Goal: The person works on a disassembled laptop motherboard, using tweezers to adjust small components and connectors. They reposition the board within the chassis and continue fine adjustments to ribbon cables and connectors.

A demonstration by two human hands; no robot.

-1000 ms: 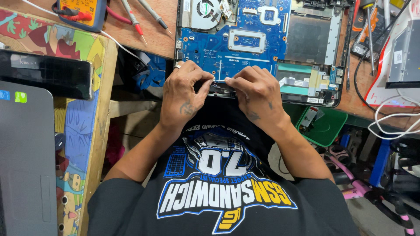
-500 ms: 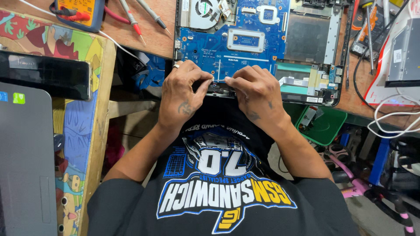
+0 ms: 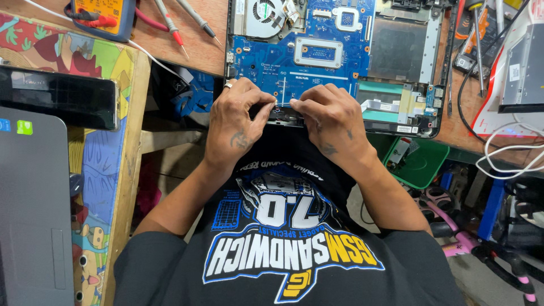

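Both pressing at lower edge of blue laptop motherboard (image 3: 294, 56), centre top of frame: left hand (image 3: 235, 122) and right hand (image 3: 331, 122), fingertips pinched narrow on small dark part (image 3: 283, 116) between them. Multimeter (image 3: 102, 14) on desk (image 3: 170, 42), upper left

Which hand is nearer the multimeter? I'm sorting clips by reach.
Left. The left hand works at the laptop's near edge, closer to the multimeter up on the bench; the right hand sits farther across.
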